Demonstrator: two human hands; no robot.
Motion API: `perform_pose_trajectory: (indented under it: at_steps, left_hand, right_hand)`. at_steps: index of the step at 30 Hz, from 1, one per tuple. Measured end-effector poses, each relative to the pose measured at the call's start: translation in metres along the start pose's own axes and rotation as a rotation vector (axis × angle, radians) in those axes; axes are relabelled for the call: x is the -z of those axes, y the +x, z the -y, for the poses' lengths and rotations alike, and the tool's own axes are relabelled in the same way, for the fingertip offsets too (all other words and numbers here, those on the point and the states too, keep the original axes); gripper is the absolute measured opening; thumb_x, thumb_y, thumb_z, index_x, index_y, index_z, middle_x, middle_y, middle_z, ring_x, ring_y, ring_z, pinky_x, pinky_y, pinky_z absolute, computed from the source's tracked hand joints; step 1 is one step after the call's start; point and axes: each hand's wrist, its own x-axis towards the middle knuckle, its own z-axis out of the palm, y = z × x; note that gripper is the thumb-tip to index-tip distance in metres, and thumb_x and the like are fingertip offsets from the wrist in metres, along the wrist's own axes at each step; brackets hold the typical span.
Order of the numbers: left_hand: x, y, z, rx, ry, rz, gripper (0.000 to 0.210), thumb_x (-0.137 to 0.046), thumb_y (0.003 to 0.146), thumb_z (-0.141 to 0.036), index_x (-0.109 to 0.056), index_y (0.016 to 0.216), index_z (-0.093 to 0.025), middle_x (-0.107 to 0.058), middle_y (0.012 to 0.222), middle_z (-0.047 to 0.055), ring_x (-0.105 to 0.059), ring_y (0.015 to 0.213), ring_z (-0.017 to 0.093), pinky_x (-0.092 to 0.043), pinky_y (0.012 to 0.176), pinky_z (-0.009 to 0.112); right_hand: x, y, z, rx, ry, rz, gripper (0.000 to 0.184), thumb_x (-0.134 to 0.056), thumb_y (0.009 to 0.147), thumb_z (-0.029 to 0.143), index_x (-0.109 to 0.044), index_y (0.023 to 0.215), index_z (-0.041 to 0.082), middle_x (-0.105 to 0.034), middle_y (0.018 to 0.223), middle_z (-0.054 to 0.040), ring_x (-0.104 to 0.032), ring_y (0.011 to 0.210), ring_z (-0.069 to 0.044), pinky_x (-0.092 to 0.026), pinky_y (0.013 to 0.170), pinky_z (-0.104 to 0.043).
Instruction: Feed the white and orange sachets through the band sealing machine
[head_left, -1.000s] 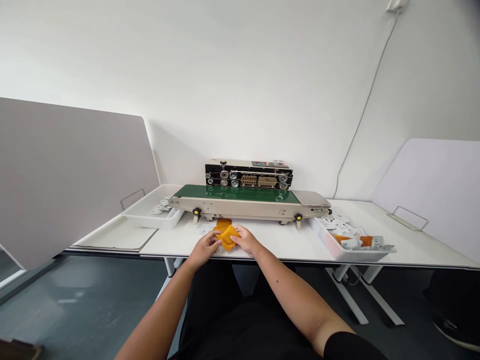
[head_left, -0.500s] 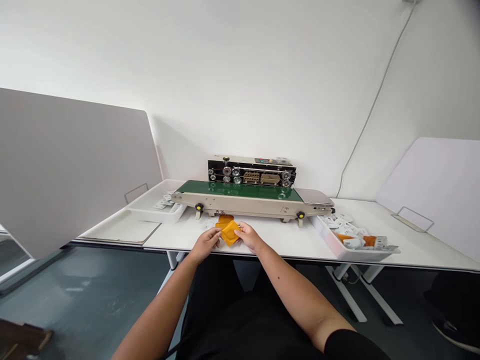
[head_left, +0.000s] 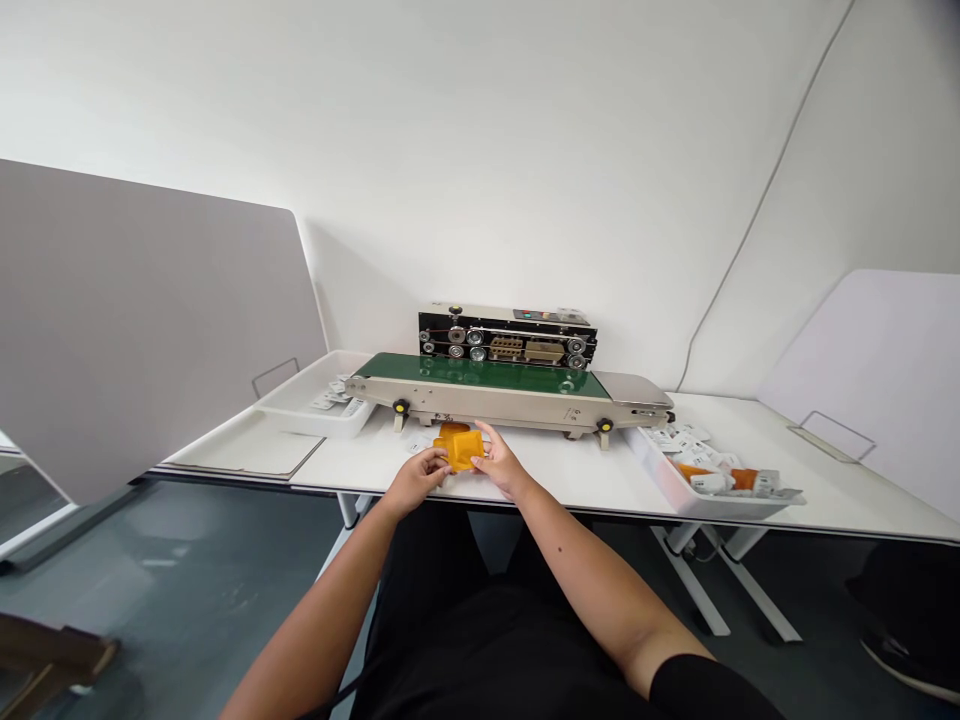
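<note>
centrally, orange packet (head_left: pixel 468 450) between fingers (head_left: pixel 490 434)

Soft, bright light fills my view, with glare on the green belt (head_left: pixel 495 373) and a faint shadow on the wall (head_left: pixel 525 150). Wide-angle stretch distorts the edges.

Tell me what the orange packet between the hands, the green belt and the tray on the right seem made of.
Orange packet: perhaps plastic film or foil; crisp edges, slight sheen.
Green belt: likely rubber or coated plastic, glossy; it reflects the rollers.
Tray on the right: probably whitish translucent plastic; a pinkish tint shows in its wall.
</note>
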Motion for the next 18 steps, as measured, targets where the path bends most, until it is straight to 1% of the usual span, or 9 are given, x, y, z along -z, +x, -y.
perform_pose_trajectory:
  at_steps: [2,5,8,10,13,15,18]
  left_hand:
    - [-0.0001,-0.0002,-0.001,-0.006,0.025,-0.004,0.039,-0.072,0.078,-0.049,-0.06,0.1,-0.019,-0.064,0.072,-0.003,-0.059,0.059,0.014,-0.046,0.062,0.026]
    - [-0.0004,-0.0009,-0.0022,-0.019,0.067,-0.033,0.036,-0.069,0.079,-0.05,-0.061,0.097,-0.019,-0.062,0.068,-0.003,-0.06,0.058,0.015,-0.047,0.061,0.026]
    - [-0.001,-0.0011,-0.0019,-0.026,0.075,-0.08,0.035,-0.066,0.08,-0.049,-0.062,0.099,-0.019,-0.065,0.073,-0.001,-0.061,0.059,0.015,-0.048,0.062,0.027]
    - [-0.0015,-0.0008,-0.001,-0.031,0.08,-0.106,0.035,-0.066,0.081,-0.049,-0.062,0.099,-0.019,-0.066,0.076,-0.001,-0.061,0.059,0.015,-0.048,0.061,0.027]
    - [-0.0021,0.0,0.0006,-0.041,0.103,-0.132,0.036,-0.066,0.081,-0.051,-0.064,0.098,-0.02,-0.066,0.074,-0.001,-0.061,0.058,0.015,-0.049,0.06,0.027]
    - [-0.0022,0.0004,0.0015,-0.048,0.104,-0.152,0.037,-0.067,0.081,-0.052,-0.064,0.099,-0.02,-0.066,0.073,-0.001,-0.061,0.058,0.015,-0.049,0.059,0.027]
    - [-0.0022,0.0006,0.003,-0.054,0.087,-0.185,0.038,-0.066,0.082,-0.052,-0.065,0.101,-0.019,-0.066,0.072,-0.001,-0.06,0.056,0.014,-0.048,0.056,0.026]
  right_hand:
    - [-0.0002,-0.0005,0.0001,-0.006,-0.013,0.01,0.084,-0.079,0.074,0.029,-0.039,0.148,0.031,-0.068,0.112,-0.0054,-0.069,0.09,-0.02,-0.058,0.074,-0.032]
    - [-0.0001,0.0001,-0.0026,-0.004,-0.01,0.02,0.065,-0.077,0.078,0.037,-0.053,0.137,0.028,-0.069,0.11,-0.0058,-0.069,0.093,-0.022,-0.058,0.079,-0.035]
    - [0.0004,0.0014,-0.0055,0.021,0.012,-0.008,0.053,-0.071,0.082,0.045,-0.059,0.129,0.025,-0.07,0.109,-0.0061,-0.068,0.096,-0.023,-0.056,0.084,-0.036]
    - [0.0009,0.0018,-0.0067,0.025,-0.007,-0.051,0.05,-0.071,0.082,0.047,-0.062,0.125,0.024,-0.07,0.106,-0.0059,-0.067,0.093,-0.022,-0.055,0.081,-0.035]
    - [0.0022,0.002,-0.0078,0.026,-0.057,-0.11,0.046,-0.072,0.079,0.045,-0.064,0.119,0.024,-0.069,0.095,-0.004,-0.065,0.081,-0.02,-0.054,0.072,-0.032]
    - [0.0033,0.0019,-0.0081,0.029,-0.078,-0.129,0.043,-0.073,0.078,0.042,-0.065,0.116,0.024,-0.068,0.089,-0.0028,-0.062,0.074,-0.018,-0.052,0.066,-0.03]
    - [0.004,0.0017,-0.0081,0.016,-0.083,-0.133,0.042,-0.073,0.077,0.04,-0.066,0.114,0.023,-0.067,0.088,-0.0027,-0.059,0.069,-0.017,-0.049,0.062,-0.029]
